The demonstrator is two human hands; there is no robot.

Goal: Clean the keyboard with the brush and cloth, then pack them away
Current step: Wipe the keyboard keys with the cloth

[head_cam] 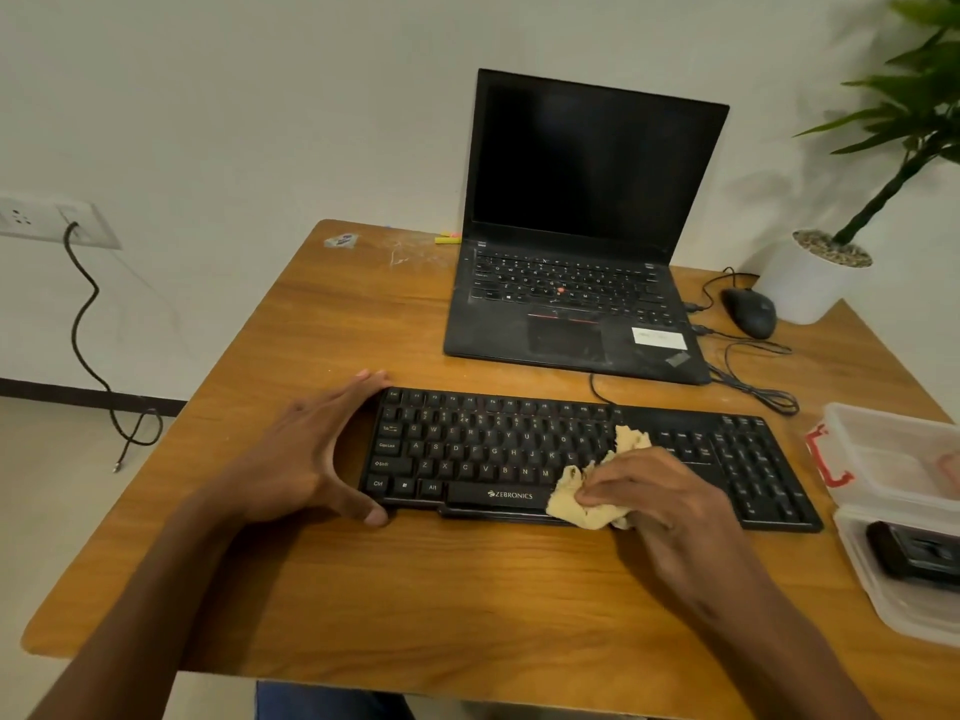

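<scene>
Keyboard [571, 454] braced, right hand [670, 491] pressing cloth [592, 498]

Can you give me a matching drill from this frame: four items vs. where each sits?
Items:
1. crumpled beige cloth
2. black wired mouse
3. clear plastic storage box
4. open black laptop

Places:
A. right edge of the wooden table
B. behind the black external keyboard
C. under the right hand, on the keys
D. beside the white plant pot

Pairs: 1-C, 2-D, 3-A, 4-B
</scene>
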